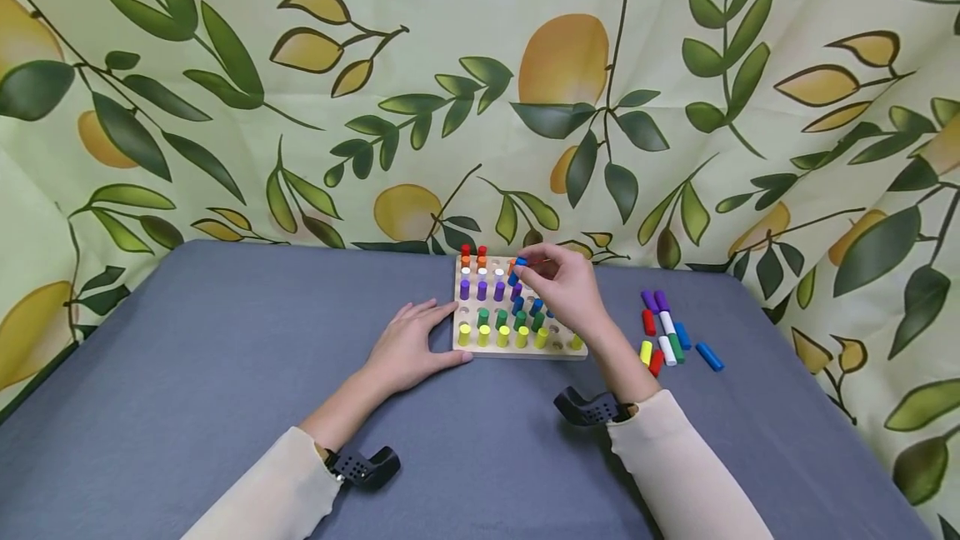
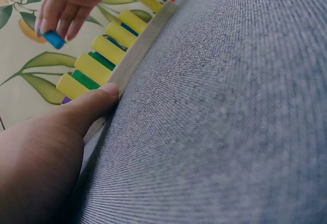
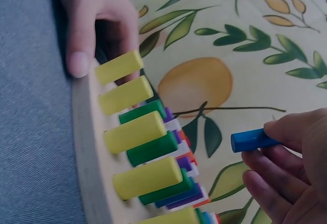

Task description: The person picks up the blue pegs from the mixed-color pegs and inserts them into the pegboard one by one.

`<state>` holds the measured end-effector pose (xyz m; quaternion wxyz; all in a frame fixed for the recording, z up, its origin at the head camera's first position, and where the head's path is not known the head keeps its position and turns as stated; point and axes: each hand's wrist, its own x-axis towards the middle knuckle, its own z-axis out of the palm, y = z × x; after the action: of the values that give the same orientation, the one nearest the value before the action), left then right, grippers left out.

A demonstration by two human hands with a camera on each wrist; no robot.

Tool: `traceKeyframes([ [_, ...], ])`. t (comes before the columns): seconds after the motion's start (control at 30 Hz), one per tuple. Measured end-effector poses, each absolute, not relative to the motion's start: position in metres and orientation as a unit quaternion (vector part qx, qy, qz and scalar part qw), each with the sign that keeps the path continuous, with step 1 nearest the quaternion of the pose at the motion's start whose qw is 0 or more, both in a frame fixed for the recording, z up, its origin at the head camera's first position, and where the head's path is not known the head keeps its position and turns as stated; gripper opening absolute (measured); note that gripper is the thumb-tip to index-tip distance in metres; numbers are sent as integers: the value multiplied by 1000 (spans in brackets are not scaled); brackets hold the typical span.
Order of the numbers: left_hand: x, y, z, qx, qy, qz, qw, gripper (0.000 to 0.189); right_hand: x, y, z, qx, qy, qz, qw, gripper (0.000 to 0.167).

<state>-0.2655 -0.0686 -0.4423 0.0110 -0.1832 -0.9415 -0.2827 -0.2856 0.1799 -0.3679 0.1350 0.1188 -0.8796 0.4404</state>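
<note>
A wooden pegboard (image 1: 525, 354) lies on the table with rows of yellow, green, blue, purple, white, orange and red pegs standing in its holes. My left hand (image 1: 405, 350) rests at its left side, fingers spread. Its thumb touches the near left corner, and a fingertip meets the left edge. Above the board's far part, my right hand (image 1: 564, 286) pinches a blue peg (image 3: 250, 140) between thumb and fingers. The right wrist view has this peg held off to the side of the standing ones. That hand hides part of the board's right side in the head view.
To the right of the board lies a loose group of pegs, among them a purple peg (image 1: 662, 300), a white peg (image 1: 667, 350) and a blue peg (image 1: 709, 357). A grey cloth (image 1: 225, 373) covers the table. Behind it hangs a leaf-and-fruit patterned curtain (image 1: 442, 15).
</note>
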Motion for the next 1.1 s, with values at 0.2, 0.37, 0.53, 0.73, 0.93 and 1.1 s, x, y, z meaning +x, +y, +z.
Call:
traceKeyframes([
  [0.2, -265, -69, -442, -186, -941, -282, 9, 83, -288, 178, -376, 108, -883, 443, 114, 23],
  [0.37, -265, -69, -442, -186, -941, -282, 15, 83, -294, 176, -383, 112, -885, 443, 91, 22],
  [0.53, -265, -69, -441, -192, -941, -279, 16, 83, -296, 176, -389, 117, -890, 433, 79, 19],
  [0.73, -264, -68, -441, -191, -941, -278, 15, 82, -297, 175, -396, 120, -900, 412, 78, 18],
  [0.93, -265, -68, -442, -190, -942, -276, 18, 82, -297, 174, -399, 130, -902, 405, 74, 18],
  [1.1, -265, -68, -442, -189, -942, -277, 18, 82, -297, 174, -401, 143, -902, 402, 69, 19],
])
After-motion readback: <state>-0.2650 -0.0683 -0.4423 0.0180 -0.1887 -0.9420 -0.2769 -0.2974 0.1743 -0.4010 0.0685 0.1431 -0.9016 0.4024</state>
